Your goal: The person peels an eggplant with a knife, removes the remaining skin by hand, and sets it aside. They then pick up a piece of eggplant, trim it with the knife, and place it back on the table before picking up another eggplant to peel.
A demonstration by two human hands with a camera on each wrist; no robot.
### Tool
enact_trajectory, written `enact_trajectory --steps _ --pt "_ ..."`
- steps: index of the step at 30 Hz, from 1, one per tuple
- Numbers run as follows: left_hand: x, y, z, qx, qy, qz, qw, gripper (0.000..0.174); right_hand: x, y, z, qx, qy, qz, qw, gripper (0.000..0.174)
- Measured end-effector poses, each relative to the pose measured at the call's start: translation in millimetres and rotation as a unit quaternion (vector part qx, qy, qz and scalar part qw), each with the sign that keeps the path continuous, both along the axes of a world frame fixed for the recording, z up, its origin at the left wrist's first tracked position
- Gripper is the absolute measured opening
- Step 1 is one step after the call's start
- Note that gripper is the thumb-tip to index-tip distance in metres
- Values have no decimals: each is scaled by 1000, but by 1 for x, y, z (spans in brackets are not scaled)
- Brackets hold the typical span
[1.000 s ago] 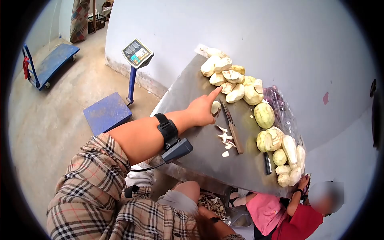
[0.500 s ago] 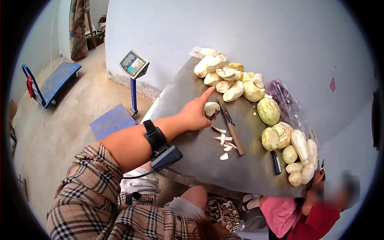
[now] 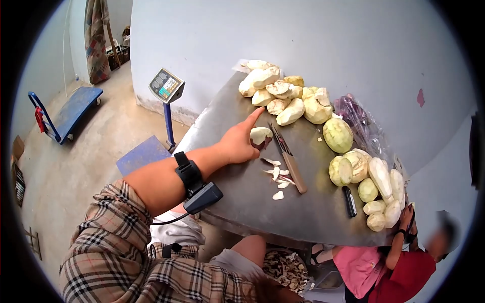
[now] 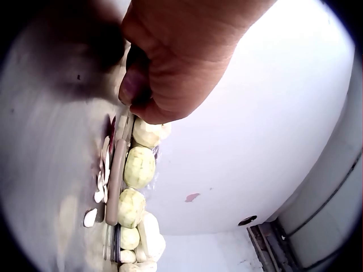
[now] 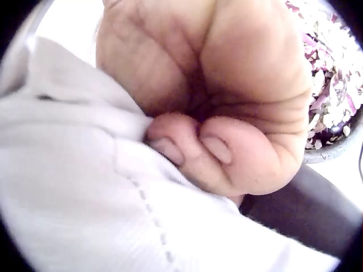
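In the head view my left hand (image 3: pixel 240 141) hangs over the metal table (image 3: pixel 232 192), index finger stretched toward a pile of peeled pale vegetables (image 3: pixel 290 111), the other fingers bent and holding nothing. A partly peeled piece (image 3: pixel 260 135) with dark skin lies beside it. To its right are a brown-handled knife (image 3: pixel 294 174) and white peelings (image 3: pixel 276 171). The left wrist view shows this hand (image 4: pixel 181 56) above the knife handle (image 4: pixel 116 181). My right hand (image 5: pixel 210 96), fingers loosely curled, rests against white cloth (image 5: pixel 85 170) in the right wrist view.
Round peeled vegetables (image 3: pixel 337 135) and a black-handled tool (image 3: pixel 349 202) lie toward the table's right. Behind them is a plastic bag (image 3: pixel 361 121). A person in red (image 3: pixel 411 272) sits at the right. A scale (image 3: pixel 166 86) and blue cart (image 3: pixel 76 113) stand left.
The head view has shifted. My left hand stays stretched toward the pile, its fingertip now a little left of the nearest pieces. The person in red has moved their arms and head.
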State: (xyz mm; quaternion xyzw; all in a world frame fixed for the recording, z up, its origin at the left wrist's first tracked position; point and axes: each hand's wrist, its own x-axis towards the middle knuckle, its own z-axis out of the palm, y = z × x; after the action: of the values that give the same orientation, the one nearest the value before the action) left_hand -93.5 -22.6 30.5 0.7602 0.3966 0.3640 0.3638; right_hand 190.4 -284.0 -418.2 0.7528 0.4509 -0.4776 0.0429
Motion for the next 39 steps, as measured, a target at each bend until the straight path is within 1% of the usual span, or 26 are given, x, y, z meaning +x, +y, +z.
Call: enact_trajectory --steps 3,5,8,10,12,13,14,16,17,18,19,21,23,25,26,29,30,33,36,37,39 --pt "-2 1 -1 17 -6 12 1000 102 3 -20 29 3 36 -28 999 36" --pt "-4 2 -2 -5 -52 8 999 101 10 -45 52 -14 72 -45 996 35" --pt "-8 3 0 -43 -96 11 994 100 26 -96 99 -80 134 -64 986 34" --pt "-11 -1 7 -115 -150 -20 982 100 35 -123 149 -142 180 -69 971 33" --pt "-12 -3 9 -103 -182 -27 978 101 36 -124 215 -169 215 -51 961 32" --pt "-12 -4 8 -98 -196 -31 975 101 26 -111 260 -155 224 -31 962 32" --pt "-11 -2 5 -84 -197 -24 977 101 0 -87 320 -101 201 -6 974 24" --pt "-7 1 -1 -54 -194 -12 979 102 -8 -58 383 -51 286 6 957 22" --pt "-8 -3 2 -78 -201 -20 976 102 -23 -40 423 21 295 16 955 23" --pt "-9 -3 1 -86 -203 -23 975 102 -35 -26 452 93 273 -7 957 22" --pt "-10 -3 1 -92 -205 -26 974 101 -35 -12 467 190 284 19 940 21" --pt "-11 -2 1 -91 -210 -19 973 101 -38 19 477 349 251 -23 903 20" --pt "-11 0 0 -81 -217 -1 973 101 -51 60 491 456 182 10 871 19" --pt "-9 1 1 -96 -230 16 968 101 -51 102 495 497 114 70 858 17" --pt "-9 1 0 -103 -238 26 966 101 -54 128 496 517 95 58 849 17" --pt "-11 6 2 -233 -312 3 921 103 -52 179 487 565 82 31 820 16" --pt "-11 7 3 -233 -323 5 917 104 -50 188 487 577 82 23 812 15" --pt "-10 7 0 -235 -355 6 905 105 -47 204 491 516 93 -21 851 15" --pt "-9 13 -6 -225 -377 10 899 105 -32 220 481 466 -29 79 881 25" --pt "-8 14 -7 -223 -379 15 898 105 -30 222 478 412 -5 77 908 31" --pt "-6 17 -8 -224 -368 16 902 104 -33 221 475 395 -54 138 907 37"
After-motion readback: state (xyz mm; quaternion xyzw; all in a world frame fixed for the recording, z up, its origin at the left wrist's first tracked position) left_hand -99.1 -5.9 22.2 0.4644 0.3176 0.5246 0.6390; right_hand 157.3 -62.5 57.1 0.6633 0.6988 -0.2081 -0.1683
